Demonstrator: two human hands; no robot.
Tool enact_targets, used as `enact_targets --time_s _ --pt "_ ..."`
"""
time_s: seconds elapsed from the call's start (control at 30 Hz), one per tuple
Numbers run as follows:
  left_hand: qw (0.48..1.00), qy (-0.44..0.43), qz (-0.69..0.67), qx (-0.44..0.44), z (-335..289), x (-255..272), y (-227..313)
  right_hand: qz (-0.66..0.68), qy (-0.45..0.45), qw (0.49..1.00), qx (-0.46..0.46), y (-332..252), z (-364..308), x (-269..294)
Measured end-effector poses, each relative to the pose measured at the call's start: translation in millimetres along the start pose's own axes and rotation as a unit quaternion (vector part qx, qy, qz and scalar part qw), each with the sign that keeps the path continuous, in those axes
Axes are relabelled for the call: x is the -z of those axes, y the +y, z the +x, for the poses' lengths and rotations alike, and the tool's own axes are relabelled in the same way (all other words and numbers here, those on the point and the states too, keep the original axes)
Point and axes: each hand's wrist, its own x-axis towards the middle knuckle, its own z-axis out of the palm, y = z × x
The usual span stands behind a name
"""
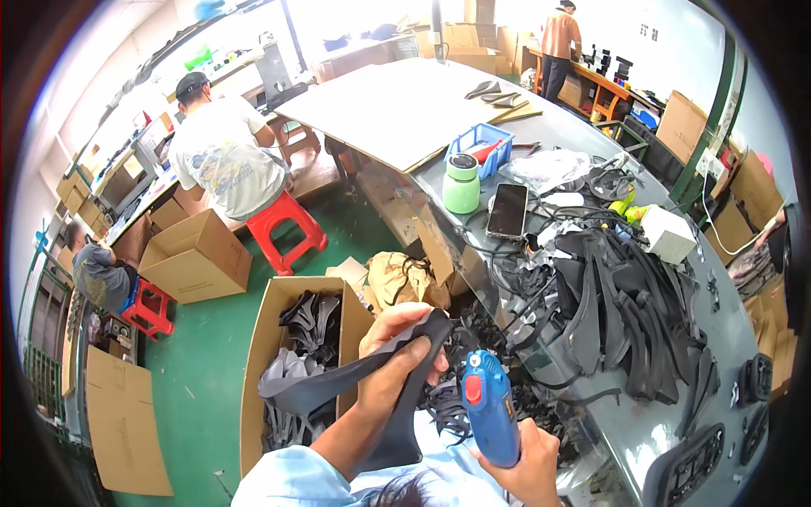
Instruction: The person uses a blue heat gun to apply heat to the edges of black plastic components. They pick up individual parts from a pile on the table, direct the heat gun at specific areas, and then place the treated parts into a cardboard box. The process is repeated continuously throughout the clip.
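Note:
My left hand (390,363) is closed around a black curved strap-like piece (321,378), pinching it near its bend. One end stretches left over the open box and the other hangs toward my lap. My right hand (528,465) grips the lower end of a blue handheld power tool (492,414) with a red button. The tool's top end stands just right of the black piece, apart from it. Below my left hand, an open cardboard box (253,380) holds several black and grey forked parts (311,325). Beside the tool, more dark parts lie partly hidden.
On the grey table (625,422) to the right lie a heap of black strips (625,313), a phone (508,211), a green bottle (461,184), a blue basket (498,156) and a white box (669,235). Seated co-workers (226,152) (100,269) are left; another person (561,46) stands far back.

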Motion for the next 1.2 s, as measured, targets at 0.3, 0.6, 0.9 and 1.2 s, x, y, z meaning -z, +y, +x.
enact_targets --time_s 0.3,0.6,0.9,1.2 --pt "0.994 -0.033 0.095 0.048 -1.9 -1.8 14.7 -0.008 -0.025 1.000 0.009 6.5 0.5 -0.8" --pt "0.973 -0.119 0.139 0.141 4.5 1.3 28.5 0.010 -0.039 0.999 0.028 12.8 1.5 4.1" --pt "0.897 -0.147 0.188 0.371 33.6 1.5 64.6 -0.057 -0.026 0.997 0.049 32.5 -9.2 4.4" --pt "0.840 -0.197 0.307 0.401 41.3 3.5 65.1 -0.080 -0.060 0.993 0.059 32.1 -11.0 2.5"
